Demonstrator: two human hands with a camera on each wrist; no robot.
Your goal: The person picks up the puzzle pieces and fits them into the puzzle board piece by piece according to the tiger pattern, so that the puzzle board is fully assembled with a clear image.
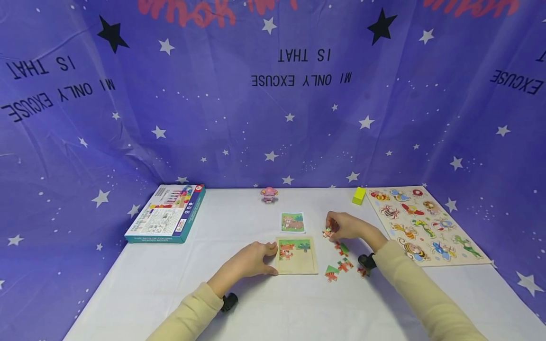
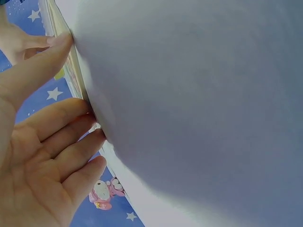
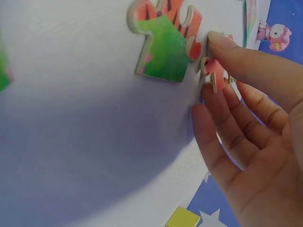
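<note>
My left hand (image 1: 251, 260) rests against the left edge of a square wooden puzzle tray (image 1: 298, 264), thumb near the lower corner and fingers higher up. Fitted pieces along the tray's top and left show an orange tiger face (image 1: 286, 251) and green foliage. Right of the tray, my right hand (image 1: 346, 226) pinches a small orange jigsaw piece (image 3: 217, 74) between thumb and fingertips, close over the table. Below that hand lie several loose tiger jigsaw pieces (image 1: 331, 273), one with a green corner (image 3: 165, 52) large in the right wrist view.
A picture card (image 1: 292, 222) of the tiger lies behind the tray. Farther back stand a pink figurine (image 1: 268, 194) and a yellow block (image 1: 359, 195). A boxed toy set (image 1: 166, 213) is at left, an insect puzzle board (image 1: 426, 227) at right. A purple star-printed cloth hangs behind.
</note>
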